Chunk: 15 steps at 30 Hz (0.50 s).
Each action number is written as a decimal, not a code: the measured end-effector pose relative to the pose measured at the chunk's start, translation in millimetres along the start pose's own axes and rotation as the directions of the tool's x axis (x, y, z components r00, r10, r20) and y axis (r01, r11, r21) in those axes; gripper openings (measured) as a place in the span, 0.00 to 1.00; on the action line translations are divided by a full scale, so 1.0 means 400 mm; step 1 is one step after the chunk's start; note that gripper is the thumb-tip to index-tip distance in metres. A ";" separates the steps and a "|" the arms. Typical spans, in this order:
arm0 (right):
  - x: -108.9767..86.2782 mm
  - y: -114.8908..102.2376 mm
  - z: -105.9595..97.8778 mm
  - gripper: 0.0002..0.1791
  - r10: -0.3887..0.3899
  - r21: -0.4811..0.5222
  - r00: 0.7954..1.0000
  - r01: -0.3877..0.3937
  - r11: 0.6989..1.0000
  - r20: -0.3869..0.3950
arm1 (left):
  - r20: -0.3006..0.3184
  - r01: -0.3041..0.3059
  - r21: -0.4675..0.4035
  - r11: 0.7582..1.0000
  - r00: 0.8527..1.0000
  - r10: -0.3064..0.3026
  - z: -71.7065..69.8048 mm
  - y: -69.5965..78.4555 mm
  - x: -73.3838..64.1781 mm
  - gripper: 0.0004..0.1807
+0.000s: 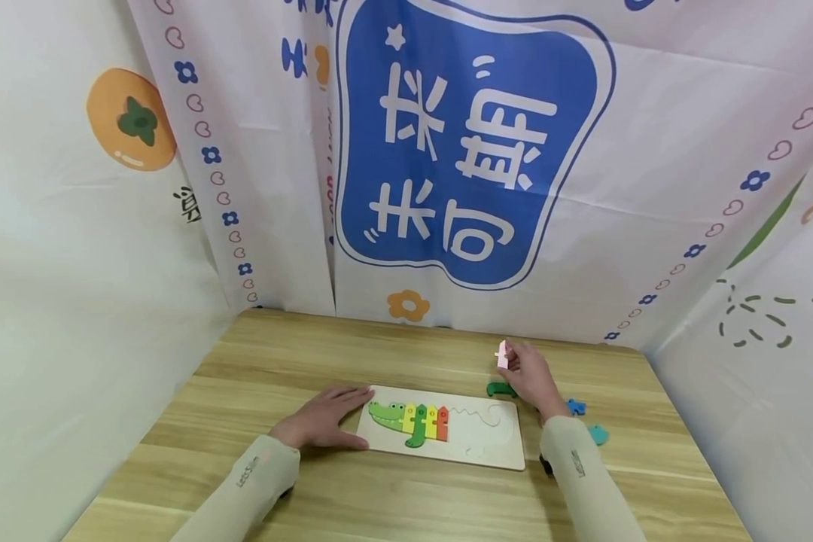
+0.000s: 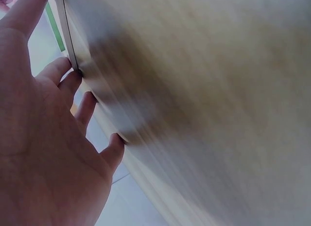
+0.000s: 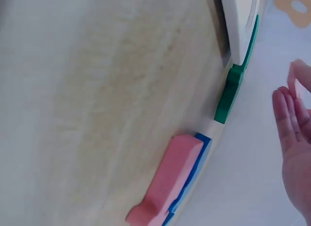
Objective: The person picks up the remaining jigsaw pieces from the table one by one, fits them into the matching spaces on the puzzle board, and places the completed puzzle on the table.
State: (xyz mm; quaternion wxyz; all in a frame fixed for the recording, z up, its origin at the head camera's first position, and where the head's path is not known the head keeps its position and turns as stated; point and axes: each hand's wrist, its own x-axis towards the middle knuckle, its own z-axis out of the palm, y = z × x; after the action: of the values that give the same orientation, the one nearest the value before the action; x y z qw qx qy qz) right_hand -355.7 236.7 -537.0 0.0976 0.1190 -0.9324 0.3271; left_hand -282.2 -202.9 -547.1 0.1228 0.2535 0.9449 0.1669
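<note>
My right hand [image 1: 532,376] pinches a light pink puzzle piece [image 1: 503,355] between thumb and fingers, raised behind the board's right part. A pale wooden puzzle board [image 1: 491,446] lies on the table. Its left half bears a green crocodile head [image 1: 388,415], yellow pieces, a green leg piece [image 1: 417,427] and an orange-red piece [image 1: 443,425]. To the right the board shows a bare outline of a tail. At the board's left end rests my left hand [image 1: 325,418], fingers extended, thumb and fingertips touching its edge.
A dark green piece [image 1: 501,389] lies by the board's far right edge. Right of my forearm are a blue piece [image 1: 576,407] and a teal piece [image 1: 598,434]. The right wrist view also shows a pink piece [image 3: 170,180] on the table. Printed cloth [image 1: 366,301] hangs behind.
</note>
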 end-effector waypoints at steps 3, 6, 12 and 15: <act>-0.015 -0.017 -0.002 0.38 -0.055 -0.002 0.998 0.055 0.998 -0.025 | 0.004 0.005 0.004 1.000 1.000 -0.005 0.003 -0.002 0.001 0.56; -0.030 -0.037 -0.004 0.39 -0.105 -0.030 0.993 0.103 0.994 -0.051 | 0.004 0.006 0.011 1.000 1.000 -0.006 0.004 -0.004 0.001 0.56; -0.049 -0.078 -0.011 0.40 -0.139 -0.026 0.988 0.137 0.990 -0.074 | 0.000 -0.005 0.005 1.000 1.000 0.005 0.000 -0.001 0.001 0.56; -0.055 -0.092 -0.012 0.40 -0.161 -0.022 0.983 0.160 0.987 -0.087 | 0.002 -0.004 0.003 1.000 1.000 0.004 -0.002 0.002 0.000 0.57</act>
State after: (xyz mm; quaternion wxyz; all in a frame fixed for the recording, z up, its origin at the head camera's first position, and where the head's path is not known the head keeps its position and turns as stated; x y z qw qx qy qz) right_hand -323.8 215.1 -517.5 0.1659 0.1783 -0.9169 0.3161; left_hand -282.2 -202.5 -546.1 0.1231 0.2555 0.9445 0.1657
